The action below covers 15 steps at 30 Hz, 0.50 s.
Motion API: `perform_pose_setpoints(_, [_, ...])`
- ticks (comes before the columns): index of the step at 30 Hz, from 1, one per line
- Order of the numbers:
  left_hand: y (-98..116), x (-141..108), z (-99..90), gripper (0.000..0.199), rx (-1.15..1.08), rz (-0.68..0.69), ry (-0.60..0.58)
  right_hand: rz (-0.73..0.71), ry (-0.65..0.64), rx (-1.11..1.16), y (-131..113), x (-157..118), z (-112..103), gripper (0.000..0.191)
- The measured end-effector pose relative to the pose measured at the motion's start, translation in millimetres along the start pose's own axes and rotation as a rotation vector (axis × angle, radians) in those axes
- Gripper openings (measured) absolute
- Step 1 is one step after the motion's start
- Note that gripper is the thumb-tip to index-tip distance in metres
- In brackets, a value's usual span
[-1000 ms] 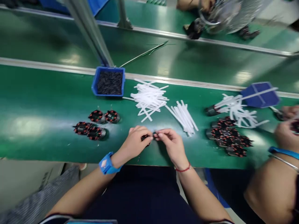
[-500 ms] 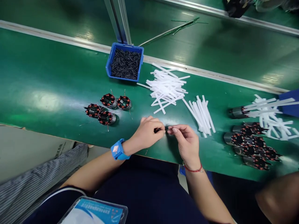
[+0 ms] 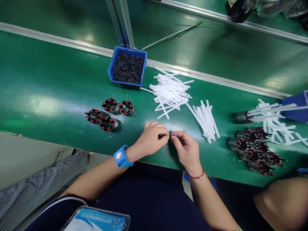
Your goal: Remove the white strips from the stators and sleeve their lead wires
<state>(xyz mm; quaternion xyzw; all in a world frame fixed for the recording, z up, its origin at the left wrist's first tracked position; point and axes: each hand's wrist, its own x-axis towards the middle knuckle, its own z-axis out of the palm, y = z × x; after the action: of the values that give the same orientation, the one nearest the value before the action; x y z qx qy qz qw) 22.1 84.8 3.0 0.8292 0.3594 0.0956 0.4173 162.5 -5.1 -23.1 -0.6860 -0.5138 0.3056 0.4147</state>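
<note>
A big heap of white strips (image 3: 172,93) lies every which way on the green tabletop (image 3: 36,77), and a neater bunch of white strips (image 3: 206,122) lies just beside it. Far to the right, there are more white strips (image 3: 276,123) next to a dark blue box (image 3: 297,107). Near them, some round metal parts with copper wire (image 3: 255,147) sit close together. At the back, a tall metal post (image 3: 122,24) stands by a long pale rail (image 3: 72,42). Behind the rail, a thin shiny rod (image 3: 166,38) slants toward some green sticks (image 3: 191,29). Striped cloth (image 3: 45,184) shows at the bottom left.
</note>
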Motion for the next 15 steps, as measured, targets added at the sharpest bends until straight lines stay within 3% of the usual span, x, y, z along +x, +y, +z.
perform_pose_setpoints(2, [-1.6, 0.2, -0.1, 0.020, 0.020, 0.042, 0.000, -0.140, 0.067, -0.161, 1.6, -0.6, 6.5, 0.011])
perform_pose_setpoints(4, [-3.2, -0.2, -0.6, 0.019, 0.040, 0.076, -0.006, -0.191, 0.114, -0.226, 3.4, -0.9, 11.5, 0.011])
perform_pose_setpoints(7, [-4.6, -2.1, -1.5, 0.018, 0.043, 0.096, -0.011, 0.003, 0.060, 0.002, 3.3, -0.3, 9.9, 0.013])
perform_pose_setpoints(11, [-5.6, -5.0, -0.9, 0.011, 0.000, 0.062, 0.037, 0.363, -0.222, 0.469, -1.6, 4.4, -3.3, 0.029])
perform_pose_setpoints(13, [-7.0, -7.9, -0.6, 0.005, -0.023, 0.028, 0.099, 0.441, -0.310, 0.555, -4.4, 8.5, -7.2, 0.028])
perform_pose_setpoints(15, [-9.3, -14.3, -0.6, 0.012, -0.005, 0.036, 0.167, 0.487, -0.333, 0.631, -7.1, 12.1, -7.3, 0.027])
